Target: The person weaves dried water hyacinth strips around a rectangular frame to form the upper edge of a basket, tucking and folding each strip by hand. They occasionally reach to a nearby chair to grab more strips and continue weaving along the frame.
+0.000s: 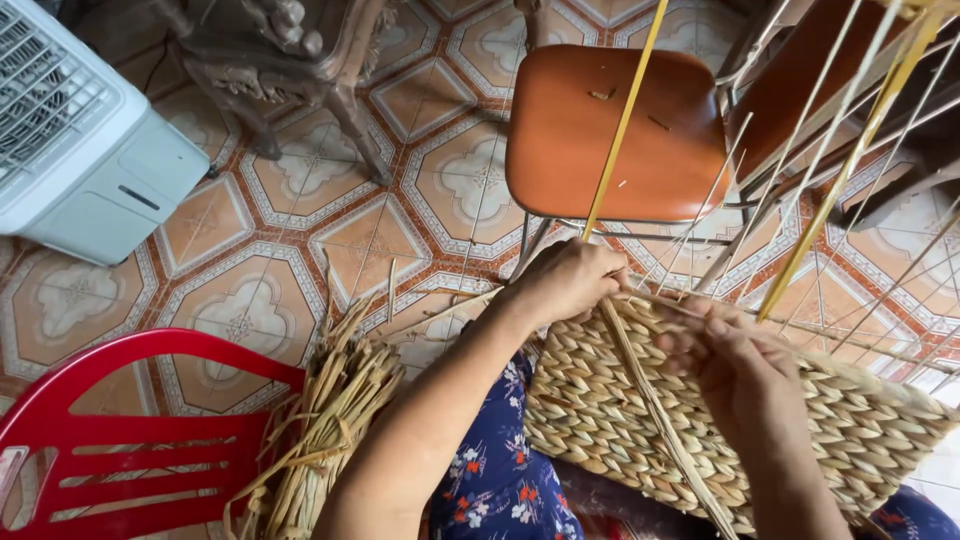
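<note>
From my feed, the patterned tile floor (250, 290) fills the background, glossy terracotta and cream. On it stand a red plastic chair (110, 420) at lower left, a white fan unit (80, 130) at upper left, and an orange-seated metal chair (610, 130) ahead, smooth and slightly dented.

The largest thing in hand is the woven basket panel (620, 410), lying across the lap over the blue floral dress (495, 460). Its surface is a tight, plump braid of dried, straw-coloured fibre, row upon row. Pale thin stakes (850, 170) rise from its far edge in a fan, stiff and wiry, with two thicker yellow ones among them.

A bundle of dried rush (330, 420) leans beside the left knee, rough and frayed.

My left hand (565, 280) is clenched at the panel's upper rim, its grip pinching the working strand (650, 400) where it meets a yellow stake. My right hand (730, 360) rests on the weave just beside it, fingers curled over the top row; whether its grip holds a strand I cannot tell.

To do this well, I judge the strand should stay taut and flat against the row below, each pass snugged tightly down so the braid stays even.
</note>
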